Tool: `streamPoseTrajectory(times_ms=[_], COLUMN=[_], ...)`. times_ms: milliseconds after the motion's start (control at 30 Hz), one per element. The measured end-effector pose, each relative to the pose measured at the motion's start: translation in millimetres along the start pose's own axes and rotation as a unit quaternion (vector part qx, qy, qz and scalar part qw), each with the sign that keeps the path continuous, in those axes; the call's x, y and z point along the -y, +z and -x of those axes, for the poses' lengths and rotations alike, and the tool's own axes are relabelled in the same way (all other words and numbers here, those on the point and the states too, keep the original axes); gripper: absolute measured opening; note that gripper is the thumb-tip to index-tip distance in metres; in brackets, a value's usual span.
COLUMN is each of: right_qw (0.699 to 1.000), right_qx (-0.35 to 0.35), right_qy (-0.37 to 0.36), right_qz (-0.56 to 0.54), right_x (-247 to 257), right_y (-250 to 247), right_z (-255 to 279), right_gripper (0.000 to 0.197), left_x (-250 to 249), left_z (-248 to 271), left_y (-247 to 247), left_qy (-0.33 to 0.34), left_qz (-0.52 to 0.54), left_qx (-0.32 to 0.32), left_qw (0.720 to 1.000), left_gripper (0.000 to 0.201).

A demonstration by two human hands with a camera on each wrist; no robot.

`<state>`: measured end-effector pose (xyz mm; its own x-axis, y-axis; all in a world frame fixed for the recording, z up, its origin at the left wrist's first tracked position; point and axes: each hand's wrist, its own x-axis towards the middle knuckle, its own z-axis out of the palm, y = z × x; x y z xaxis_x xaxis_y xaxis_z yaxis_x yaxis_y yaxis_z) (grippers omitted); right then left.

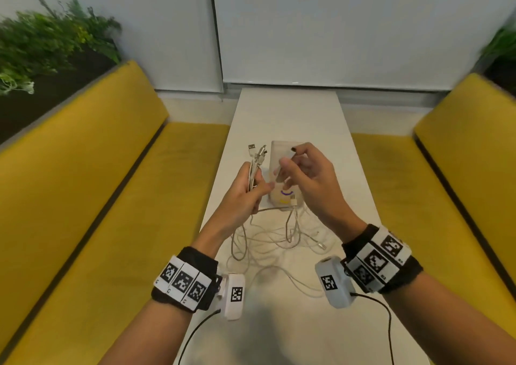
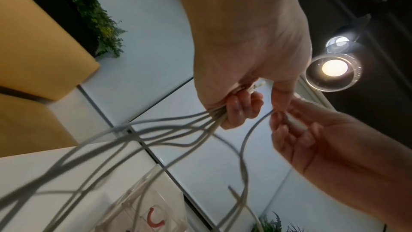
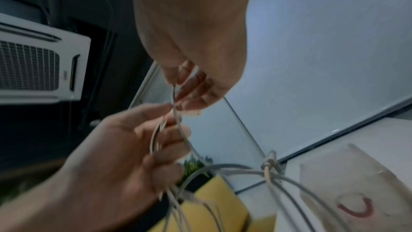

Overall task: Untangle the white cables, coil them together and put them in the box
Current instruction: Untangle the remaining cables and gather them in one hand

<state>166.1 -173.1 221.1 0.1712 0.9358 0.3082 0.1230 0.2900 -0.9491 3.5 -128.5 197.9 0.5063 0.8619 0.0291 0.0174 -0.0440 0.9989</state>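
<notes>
My left hand (image 1: 248, 189) is raised over the white table (image 1: 287, 113) and grips a bundle of white cable ends (image 1: 254, 158), plugs sticking up above the fist. In the left wrist view the strands (image 2: 169, 126) fan down out of that fist (image 2: 236, 110). My right hand (image 1: 301, 169) is level with it and pinches one white cable end (image 1: 287, 158) between thumb and fingertips. The rest of the white cables (image 1: 273, 239) lie in a loose tangle on the table below. A clear box (image 1: 282, 175) with a coloured mark stands behind the hands.
Yellow bench seats (image 1: 92, 211) (image 1: 446, 197) run along both sides of the narrow table. Green plants (image 1: 50, 41) sit behind the left backrest. A white blind (image 1: 335, 29) covers the far wall. Black cords (image 1: 388, 322) trail from my wrist cameras.
</notes>
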Motion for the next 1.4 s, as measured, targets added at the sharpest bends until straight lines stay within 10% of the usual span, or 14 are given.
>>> streamPoseTrajectory(times_ms=[300,500,667,900,1167,1267,1400], right_qw=[1.000,0.984,0.976,0.958,0.966,0.962,0.956], right_qx=[0.014,0.087,0.186,0.173,0.211,0.244,0.274], right_qy=[0.021,0.138,0.108,0.130,0.071,0.094,0.096], right_qz=[-0.007,-0.071,0.035,0.190,0.131,0.077,0.043], right_x=[11,-6,-29,-71,-15,-7,-9], right_y=[-2,-4,-18,-60,-33,-38,-49], right_z=[4,20,26,36,22,23,27], right_gripper=[0.005,0.053,0.013,0.047,0.031,0.031,0.022], left_x=[-9,-16,-31,-67,-21,-14,-18], left_z=[0,0,-6,-6,-1,-6,-12], left_y=[13,17,4,-34,27,22,11], left_qy=[0.082,0.094,0.112,0.175,0.101,0.100,0.125], left_qz=[-0.030,0.001,0.074,0.239,-0.163,-0.197,-0.227], left_qx=[-0.024,-0.079,-0.165,-0.173,0.049,0.077,0.035], left_qw=[0.996,0.992,0.977,0.939,0.980,0.972,0.965], left_gripper=[0.019,0.013,0.012,0.024,0.027,0.004,0.031])
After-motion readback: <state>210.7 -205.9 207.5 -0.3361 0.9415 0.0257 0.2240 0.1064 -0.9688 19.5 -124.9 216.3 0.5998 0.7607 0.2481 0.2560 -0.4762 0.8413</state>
